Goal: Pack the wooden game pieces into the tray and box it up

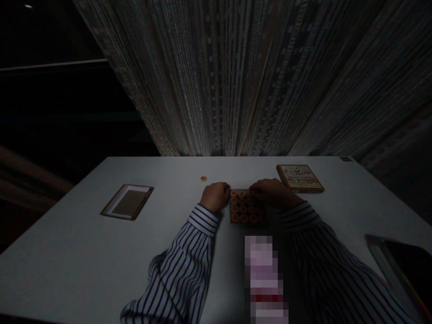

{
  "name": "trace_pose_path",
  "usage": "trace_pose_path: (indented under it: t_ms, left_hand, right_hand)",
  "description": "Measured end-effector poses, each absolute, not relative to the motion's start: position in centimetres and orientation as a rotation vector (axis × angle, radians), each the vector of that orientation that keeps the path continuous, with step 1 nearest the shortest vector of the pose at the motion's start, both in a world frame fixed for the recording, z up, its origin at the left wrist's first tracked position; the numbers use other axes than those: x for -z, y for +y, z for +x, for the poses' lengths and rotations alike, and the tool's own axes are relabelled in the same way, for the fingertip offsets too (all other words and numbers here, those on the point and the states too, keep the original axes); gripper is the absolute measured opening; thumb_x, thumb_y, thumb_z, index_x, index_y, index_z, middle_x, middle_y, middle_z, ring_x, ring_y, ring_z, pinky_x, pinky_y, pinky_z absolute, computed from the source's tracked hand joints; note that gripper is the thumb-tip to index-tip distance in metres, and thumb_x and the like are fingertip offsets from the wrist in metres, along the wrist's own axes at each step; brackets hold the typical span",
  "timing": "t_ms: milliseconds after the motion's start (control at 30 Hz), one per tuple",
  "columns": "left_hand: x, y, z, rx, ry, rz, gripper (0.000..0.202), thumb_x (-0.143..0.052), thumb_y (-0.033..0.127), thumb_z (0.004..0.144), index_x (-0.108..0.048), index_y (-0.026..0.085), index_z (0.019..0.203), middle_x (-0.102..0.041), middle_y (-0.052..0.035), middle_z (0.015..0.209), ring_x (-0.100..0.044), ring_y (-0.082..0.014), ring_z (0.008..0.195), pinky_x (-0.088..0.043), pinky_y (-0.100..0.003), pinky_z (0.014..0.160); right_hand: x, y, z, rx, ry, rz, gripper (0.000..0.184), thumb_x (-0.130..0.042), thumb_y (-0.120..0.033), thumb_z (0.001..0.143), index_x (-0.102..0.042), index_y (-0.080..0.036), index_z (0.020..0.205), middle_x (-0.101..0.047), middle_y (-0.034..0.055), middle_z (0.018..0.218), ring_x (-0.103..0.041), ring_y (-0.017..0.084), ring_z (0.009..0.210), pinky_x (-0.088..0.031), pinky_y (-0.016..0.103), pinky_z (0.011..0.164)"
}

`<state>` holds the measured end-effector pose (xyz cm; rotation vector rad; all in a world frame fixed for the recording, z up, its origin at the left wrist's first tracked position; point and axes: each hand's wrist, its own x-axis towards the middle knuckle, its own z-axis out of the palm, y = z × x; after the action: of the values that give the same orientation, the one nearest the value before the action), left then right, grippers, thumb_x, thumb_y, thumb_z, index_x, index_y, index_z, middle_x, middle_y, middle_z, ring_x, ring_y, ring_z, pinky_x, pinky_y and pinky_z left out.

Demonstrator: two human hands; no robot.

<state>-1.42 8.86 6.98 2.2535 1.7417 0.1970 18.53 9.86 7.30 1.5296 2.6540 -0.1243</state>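
A small square box (248,224) stands on the table in front of me, with rows of round Chinese chess pieces (243,209) in it, marked in red. My left hand (215,196) is closed, its fingertips at the far left corner of the box. At the far right of the box, my right hand (274,193) pinches at a chess piece in the back row; the fingers partly hide it. One loose chess piece (203,178) lies on the table beyond my left hand. Dim light blurs the characters.
An open box lid or tray (143,203) lies at the left of the white table (175,180). A flat printed box (300,178) lies at the back right. A dark device (405,265) sits at the near right. Behind the table hangs a striped curtain (216,81).
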Motion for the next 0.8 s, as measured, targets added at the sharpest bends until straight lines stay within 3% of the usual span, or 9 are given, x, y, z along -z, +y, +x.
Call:
trace_pose_path:
  t_ms: [800]
  left_hand:
    - [-6.94,8.90,-1.49,-0.239,1.726,2.284,0.030,-0.041,0.030,0.083,-0.064,0.022,0.100,-0.067,-0.0069,0.098,-0.060,-0.0205,0.092,-0.044,-0.029,0.078]
  right_hand:
    - [-7.25,9.67,18.37,0.150,2.699,1.504,0.030,-0.041,-0.030,0.084,-0.062,-0.022,0.103,-0.066,0.0068,0.098,-0.059,0.021,0.091,-0.040,0.031,0.075]
